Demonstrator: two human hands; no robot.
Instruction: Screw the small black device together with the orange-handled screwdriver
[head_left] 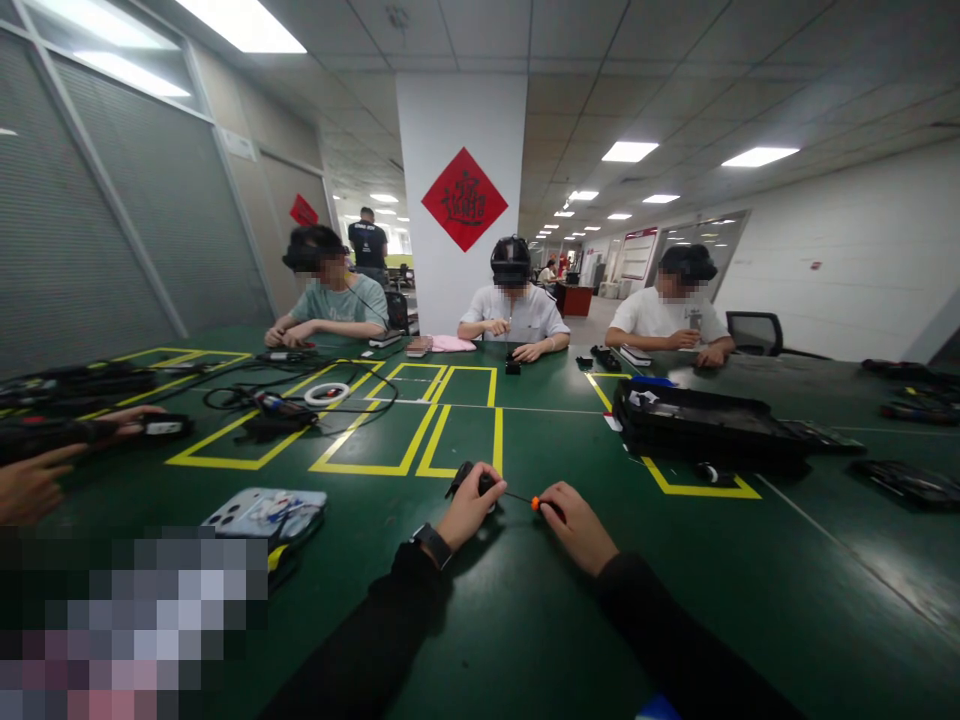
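My left hand [469,508], with a dark watch at the wrist, is closed around a small black part [459,478] close to the tabletop. Its exact kind is hidden by my fingers. To the right, my right hand [579,525] grips a screwdriver [535,504] with an orange collar; its dark handle is mostly covered by the fingers. The thin shaft points left and reaches the black part at my left fingertips. Whether the tip sits in a screw cannot be made out.
Yellow tape rectangles mark the green table [540,620]. A long black housing [705,425] lies at right. At left are a phone-like case [266,512], a white tape roll [327,394] and cables. Another person's hands [45,475] hold a black tool beside me. Three people sit opposite.
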